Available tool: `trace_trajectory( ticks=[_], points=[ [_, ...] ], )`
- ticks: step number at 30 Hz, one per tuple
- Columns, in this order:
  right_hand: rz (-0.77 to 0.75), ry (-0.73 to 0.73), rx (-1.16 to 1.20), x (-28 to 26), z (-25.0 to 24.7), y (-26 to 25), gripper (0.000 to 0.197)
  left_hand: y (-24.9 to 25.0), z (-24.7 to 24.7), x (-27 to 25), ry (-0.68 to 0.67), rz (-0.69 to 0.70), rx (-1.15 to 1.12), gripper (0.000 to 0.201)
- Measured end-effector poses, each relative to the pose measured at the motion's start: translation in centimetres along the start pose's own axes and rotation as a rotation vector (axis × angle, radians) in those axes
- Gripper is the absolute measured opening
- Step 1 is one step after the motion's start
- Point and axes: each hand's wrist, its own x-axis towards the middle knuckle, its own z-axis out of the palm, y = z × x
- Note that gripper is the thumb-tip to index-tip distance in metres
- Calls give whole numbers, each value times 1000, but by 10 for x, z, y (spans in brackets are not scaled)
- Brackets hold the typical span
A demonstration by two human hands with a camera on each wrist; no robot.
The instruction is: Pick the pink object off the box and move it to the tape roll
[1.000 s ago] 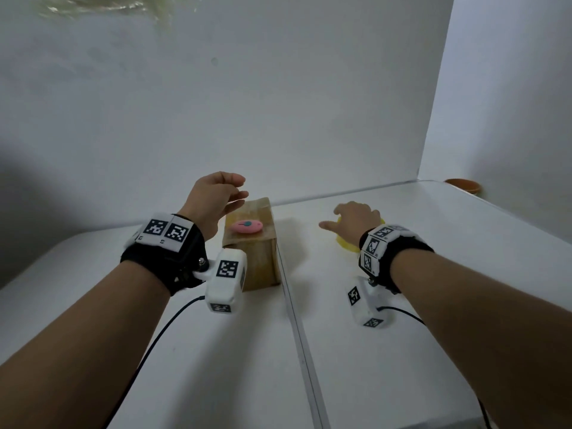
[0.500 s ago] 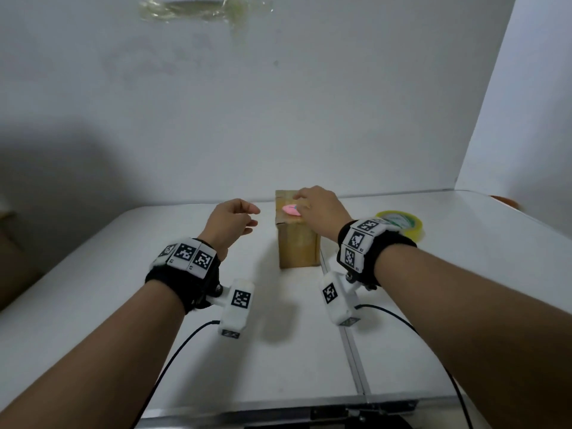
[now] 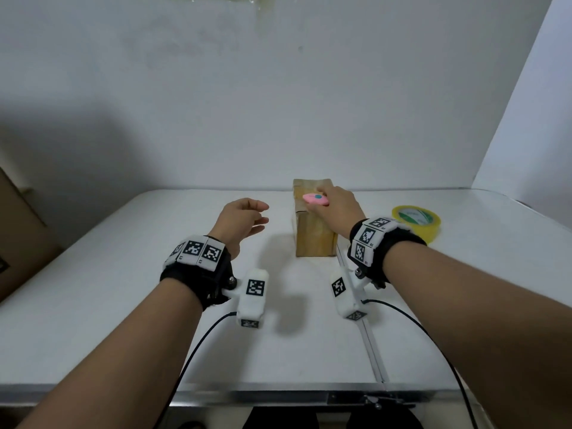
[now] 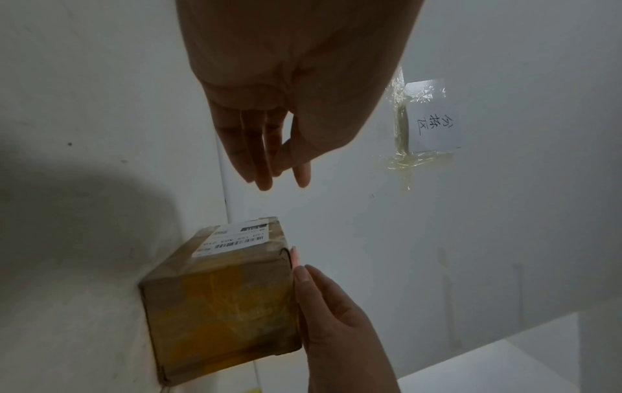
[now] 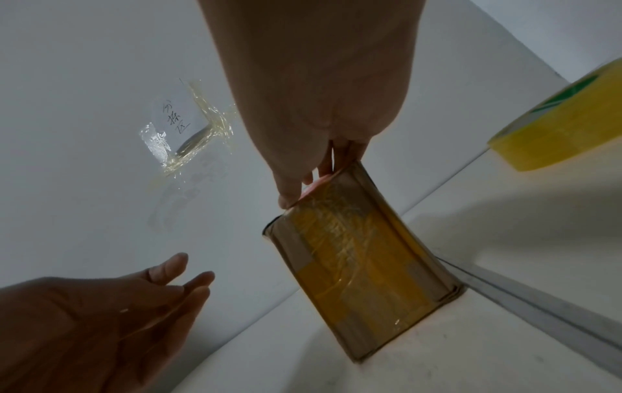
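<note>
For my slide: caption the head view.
Right hand grips pink cutter atop taped cardboard box; left hand hovers open.

White table (image 3: 123,320) bears a taped cardboard box (image 3: 314,239) and a yellow tape roll (image 3: 416,219).

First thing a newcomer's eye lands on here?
The pink oval gadget on top of the taped cardboard box mid-table, with the right hand closing its fingers on it. The left hand hovers open beside the box, and a yellow tape roll lies to the right.
</note>
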Motion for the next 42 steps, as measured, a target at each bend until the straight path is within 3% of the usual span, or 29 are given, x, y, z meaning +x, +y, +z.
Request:
trace_trajectory(
  ticks=[9,16,24,28,33,38,42],
  points=[
    [-38,51,77,-2,3,1,17,2,12,-4,16,43,82,32],
    [-62,83,141,-9,-15,22,34,17,39,-7,54,192,253,33],
    [154,278,212,-19,-47,77,33,37,85,-18,-34,402,427,32],
    [337,259,137,-29,-69,126,32,40,114,-17,-136,491,495,33],
    [403,309,105,-33,-85,169,37,39,159,-5,-205,448,532,32],
    [376,351,179,-17,-99,192,34,29,208,21,-301,288,369,35],
    [356,271,90,8,-105,204,37,24,233,42,-372,220,308,34]
  ],
)
